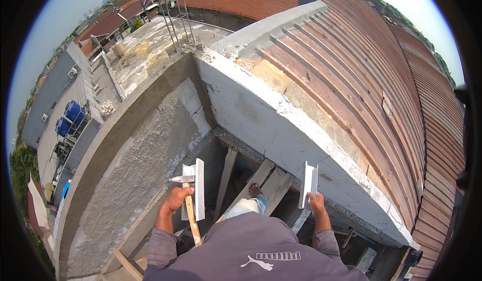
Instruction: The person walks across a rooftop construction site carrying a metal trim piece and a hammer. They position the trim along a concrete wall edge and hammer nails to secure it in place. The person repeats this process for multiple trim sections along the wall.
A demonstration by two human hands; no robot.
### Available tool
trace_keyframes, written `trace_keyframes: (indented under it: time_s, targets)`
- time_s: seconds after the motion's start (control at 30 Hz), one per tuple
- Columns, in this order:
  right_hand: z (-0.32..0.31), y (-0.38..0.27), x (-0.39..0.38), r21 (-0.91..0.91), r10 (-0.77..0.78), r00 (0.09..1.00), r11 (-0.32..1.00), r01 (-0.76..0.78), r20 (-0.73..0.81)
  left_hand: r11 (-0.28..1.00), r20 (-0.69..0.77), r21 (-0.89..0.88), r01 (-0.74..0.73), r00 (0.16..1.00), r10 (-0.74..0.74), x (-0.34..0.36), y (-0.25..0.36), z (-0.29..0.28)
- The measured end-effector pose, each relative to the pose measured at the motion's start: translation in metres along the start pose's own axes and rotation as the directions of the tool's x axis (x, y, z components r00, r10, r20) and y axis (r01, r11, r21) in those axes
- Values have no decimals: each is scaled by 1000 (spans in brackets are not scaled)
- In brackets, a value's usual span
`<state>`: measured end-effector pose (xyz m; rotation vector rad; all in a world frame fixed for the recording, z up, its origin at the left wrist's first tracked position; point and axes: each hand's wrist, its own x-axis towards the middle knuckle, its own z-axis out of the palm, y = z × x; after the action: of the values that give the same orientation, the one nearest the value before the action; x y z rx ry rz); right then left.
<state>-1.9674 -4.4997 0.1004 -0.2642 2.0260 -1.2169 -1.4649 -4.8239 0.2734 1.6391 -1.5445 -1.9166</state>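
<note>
My left hand (175,200) is closed around a hammer with a pointed metal head (182,179) and a wooden handle (192,216), whose lower end points toward my body. Against the hammer stands a short silvery metal channel (200,193), upright, apparently gripped in the same hand. In my right hand (317,203), the fingers are wrapped on the lower edge of a second metal channel (308,184), also upright. The two channels are apart, one on each side of my body. My palms are hidden.
Wooden planks (261,178) cross the opening below, with a sandalled foot (254,188) on them. A rough plastered wall (135,160) curves at left; a white block wall (261,115) runs at right, beside a ribbed reddish roof (346,65). Thin steel rods (173,20) rise at the corner.
</note>
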Motion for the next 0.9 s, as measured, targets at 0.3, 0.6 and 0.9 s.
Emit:
trace_keyframes:
  time_s: [0.3, 0.6, 0.9]
  targets:
    - [-2, -103, 120, -302, -169, 983, 935, 184, 77, 970, -301, -203, -130, 951, 65, 151, 174, 81]
    - [-8, -191, 206, -591, -349, 899, 678, 437, 264, 960, -280, -204, -192, 951, 131, 302, 324, 208]
    - [61, -278, 290, -449, -407, 594, 400, 799, 694, 993, -223, 90, -72, 971, 90, 415, 424, 301]
